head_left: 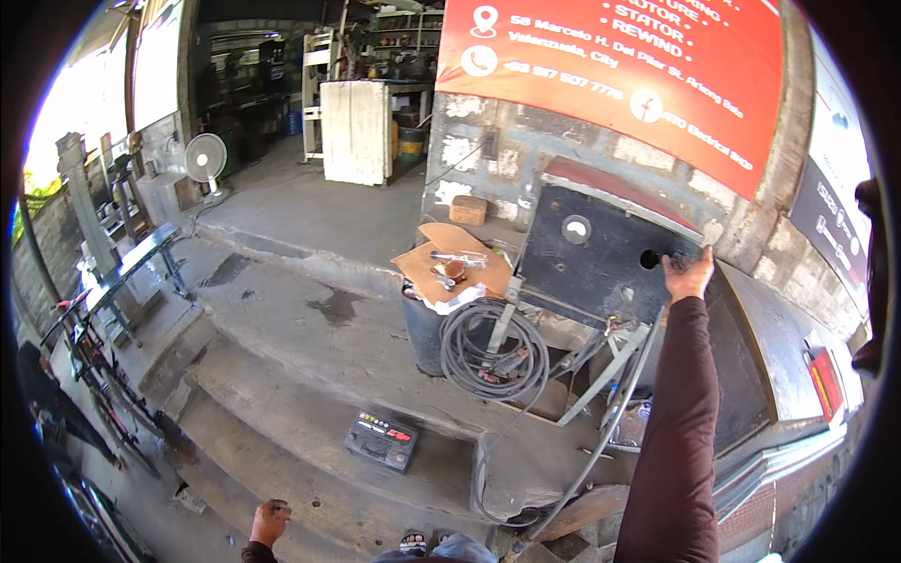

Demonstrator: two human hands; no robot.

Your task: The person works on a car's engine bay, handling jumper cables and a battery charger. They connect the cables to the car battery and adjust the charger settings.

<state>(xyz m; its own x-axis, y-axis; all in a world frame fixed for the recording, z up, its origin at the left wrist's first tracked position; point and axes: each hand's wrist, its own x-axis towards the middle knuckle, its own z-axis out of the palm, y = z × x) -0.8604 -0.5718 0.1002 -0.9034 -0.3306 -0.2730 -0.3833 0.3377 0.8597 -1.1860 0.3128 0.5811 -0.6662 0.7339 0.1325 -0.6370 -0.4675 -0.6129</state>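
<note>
Over my feed, I saw the left hand [269, 522] low above the steps [272, 385], fingers curled; a battery [382, 441] sat on one step; the right arm [679, 403] stretched far forward, the right hand [690, 274] at the black-fronted box's [574, 267] edge. I couldn't tell whether either gripped anything.

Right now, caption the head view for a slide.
Right hand at the black box, left hand lowered, battery on concrete steps.
</note>
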